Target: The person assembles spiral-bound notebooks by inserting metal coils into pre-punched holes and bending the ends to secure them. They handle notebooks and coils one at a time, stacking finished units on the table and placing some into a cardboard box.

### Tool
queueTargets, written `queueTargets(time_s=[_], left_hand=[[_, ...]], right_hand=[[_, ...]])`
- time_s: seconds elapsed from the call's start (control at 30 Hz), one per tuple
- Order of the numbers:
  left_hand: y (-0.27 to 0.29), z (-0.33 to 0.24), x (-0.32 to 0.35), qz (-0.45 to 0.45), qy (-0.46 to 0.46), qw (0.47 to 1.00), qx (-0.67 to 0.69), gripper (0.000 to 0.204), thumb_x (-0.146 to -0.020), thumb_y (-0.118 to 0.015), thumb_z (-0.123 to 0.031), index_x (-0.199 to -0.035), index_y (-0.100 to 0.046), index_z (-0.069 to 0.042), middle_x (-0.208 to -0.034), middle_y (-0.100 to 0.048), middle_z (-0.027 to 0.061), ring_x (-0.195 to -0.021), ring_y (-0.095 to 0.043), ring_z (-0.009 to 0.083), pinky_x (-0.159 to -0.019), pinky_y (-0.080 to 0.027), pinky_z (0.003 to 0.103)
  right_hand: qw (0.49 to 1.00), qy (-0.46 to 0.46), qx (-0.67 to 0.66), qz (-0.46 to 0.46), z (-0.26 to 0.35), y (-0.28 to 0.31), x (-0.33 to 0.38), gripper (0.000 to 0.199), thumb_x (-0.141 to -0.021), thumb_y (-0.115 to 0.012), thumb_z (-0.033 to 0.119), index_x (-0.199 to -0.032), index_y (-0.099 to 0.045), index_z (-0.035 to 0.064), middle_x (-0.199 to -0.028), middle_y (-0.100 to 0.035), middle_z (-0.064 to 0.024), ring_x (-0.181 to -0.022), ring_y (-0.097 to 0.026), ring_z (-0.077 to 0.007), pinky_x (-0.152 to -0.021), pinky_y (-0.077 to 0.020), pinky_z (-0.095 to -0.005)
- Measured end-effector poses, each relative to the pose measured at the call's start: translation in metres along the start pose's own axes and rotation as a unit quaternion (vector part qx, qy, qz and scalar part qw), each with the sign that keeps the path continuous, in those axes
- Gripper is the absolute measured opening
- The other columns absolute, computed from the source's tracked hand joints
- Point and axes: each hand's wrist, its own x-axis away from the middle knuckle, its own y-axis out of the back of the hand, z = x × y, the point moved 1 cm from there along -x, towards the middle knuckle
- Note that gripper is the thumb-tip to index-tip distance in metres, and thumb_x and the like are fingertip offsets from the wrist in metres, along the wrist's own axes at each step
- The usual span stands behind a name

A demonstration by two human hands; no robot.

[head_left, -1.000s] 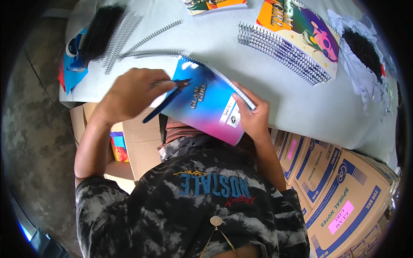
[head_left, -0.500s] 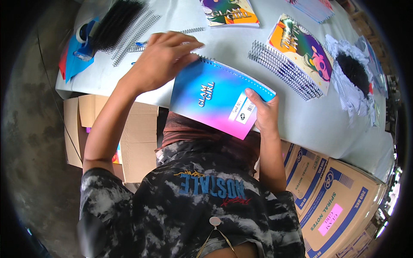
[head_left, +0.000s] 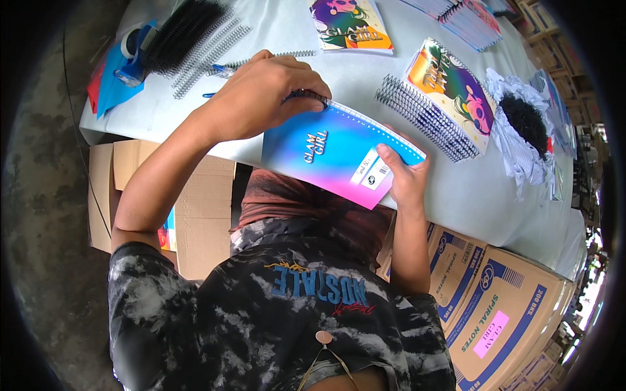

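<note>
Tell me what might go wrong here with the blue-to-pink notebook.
Two risks, in my judgement. The dark, thin spiral coil at the left hand leaves many edge holes bare toward the right, so it could miss one or snag. Also, the glossy blue-to-pink notebook juts past the near edge of the white-covered table; if the right hand loosens its grip, it might slip toward the lap.

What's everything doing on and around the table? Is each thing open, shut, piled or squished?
Left grip: bent over the coil; can't tell if it's pinching
Right grip: closed on the blue-pink notebook
Blue-pink notebook: closed
Coil: along only part of the notebook's edge
Notebook pile: stacked, top cover closed
Loose black coils: bunched
Pale wrapping: crumpled
Brown box at left: open
Printed boxes: look shut
</note>
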Motion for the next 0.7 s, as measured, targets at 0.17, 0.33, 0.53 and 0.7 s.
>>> queueTargets(time_s=[0.17, 0.33, 0.53, 0.7], left_hand=[[0.006, -0.011, 0.005, -0.066, -0.002, 0.998, 0.018, 0.021, -0.076, -0.067, -0.020, -0.094, -0.065, -0.010, -0.088, -0.064, 0.0040, -0.087, -0.058, 0.0202, -0.084, -0.037, 0.034], [0.008, -0.011, 0.007, -0.061, -0.023, 0.998, -0.005, 0.021, -0.075, -0.068, -0.020, -0.093, -0.065, -0.009, -0.088, -0.065, 0.0036, -0.085, -0.058, 0.0193, -0.082, -0.038, 0.033], [-0.001, -0.013, 0.008, -0.097, -0.104, 0.985, -0.099, 0.019, -0.076, -0.067, -0.015, -0.092, -0.063, -0.006, -0.086, -0.065, 0.0061, -0.080, -0.061, 0.0209, -0.073, -0.045, 0.033], [-0.008, -0.024, 0.011, -0.101, -0.108, 0.987, -0.069, 0.016, -0.075, -0.066, -0.008, -0.088, -0.059, -0.003, -0.086, -0.063, 0.0090, -0.079, -0.061, 0.0240, -0.070, -0.049, 0.033]], right_hand=[[0.995, 0.076, 0.062, 0.018, 0.021, -0.006, 0.003, 0.022, -0.082, -0.062, 0.002, -0.103, -0.063, -0.0055, -0.091, -0.067, -0.0094, -0.079, -0.059, -0.0094, -0.071, -0.0473, -0.0215], [0.988, 0.109, 0.100, 0.045, 0.021, -0.004, 0.004, 0.022, -0.081, -0.060, -0.002, -0.103, -0.063, -0.0056, -0.097, -0.066, -0.0139, -0.083, -0.063, -0.0140, -0.074, -0.0488, -0.0236], [0.963, 0.215, 0.123, 0.105, 0.012, 0.002, 0.001, 0.024, -0.078, -0.057, -0.007, -0.102, -0.062, -0.0065, -0.101, -0.065, -0.0189, -0.087, -0.065, -0.0218, -0.075, -0.0508, -0.0262], [0.969, 0.188, 0.109, 0.117, 0.012, 0.002, 0.005, 0.025, -0.077, -0.058, -0.008, -0.102, -0.062, -0.0063, -0.100, -0.064, -0.0195, -0.090, -0.065, -0.0243, -0.076, -0.0514, -0.0276]])
